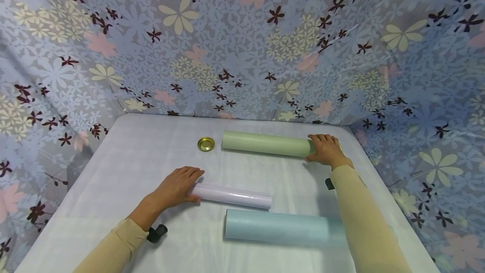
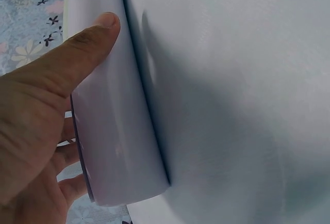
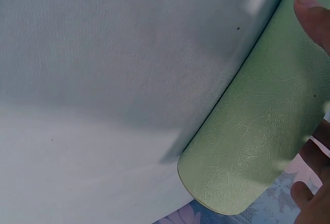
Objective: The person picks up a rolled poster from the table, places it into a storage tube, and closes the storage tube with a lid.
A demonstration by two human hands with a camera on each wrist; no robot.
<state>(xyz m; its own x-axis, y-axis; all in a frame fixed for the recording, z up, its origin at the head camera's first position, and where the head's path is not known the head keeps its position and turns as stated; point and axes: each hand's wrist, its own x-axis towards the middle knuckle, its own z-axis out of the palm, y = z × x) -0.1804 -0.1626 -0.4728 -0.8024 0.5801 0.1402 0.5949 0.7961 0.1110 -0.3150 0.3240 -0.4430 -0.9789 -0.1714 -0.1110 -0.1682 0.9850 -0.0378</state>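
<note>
In the head view a thin, glossy pale lilac roll (image 1: 236, 196) lies across the middle of the table. My left hand (image 1: 178, 186) grips its left end; the left wrist view shows the thumb (image 2: 106, 21) on the roll's surface and the fingers round the opposite side. Farther back lies a thicker light green roll (image 1: 265, 143) with a finely creased surface. My right hand (image 1: 325, 150) holds it near the right end, its thumb (image 3: 312, 17) on one side and the fingers on the other.
A light blue roll (image 1: 276, 227) lies nearest me, its right end hidden under the right sleeve (image 1: 363, 218). A small round gold lid-like dish (image 1: 206, 144) sits left of the green roll. Behind the white-covered table (image 1: 159, 138) hangs a flowered cloth (image 1: 242, 54).
</note>
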